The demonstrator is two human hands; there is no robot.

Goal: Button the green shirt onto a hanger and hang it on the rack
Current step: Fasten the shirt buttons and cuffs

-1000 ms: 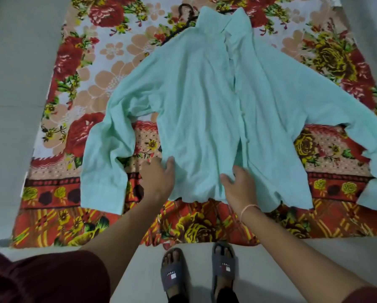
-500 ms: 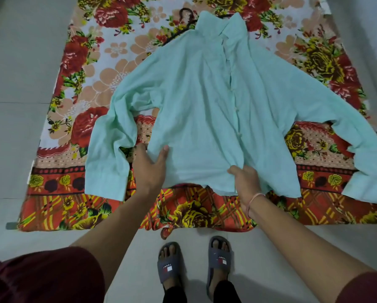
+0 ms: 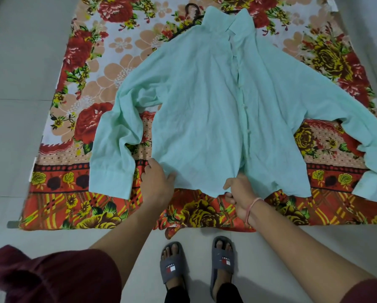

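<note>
Shirt: the pale green shirt (image 3: 205, 110) lies flat, front up, on a floral bedsheet (image 3: 91, 68), collar at the far end, hem at the near edge.
Placket: a row of small buttons (image 3: 245, 107) runs down the right of centre; near the collar the front gapes slightly.
Hanger: a dark hanger (image 3: 192, 12) hook pokes out just left of the collar; the rest is hidden under the fabric.
Left hand (image 3: 157, 184): spread open, palm down, pressing the hem's near left corner, gripping nothing.
Right hand (image 3: 240, 193): fingers curled closed, pinching the hem just below the placket.
Sleeves: both spread wide, the left one crumpled.
Feet: slides (image 3: 172, 263) on the tiled floor (image 3: 15, 62).
</note>
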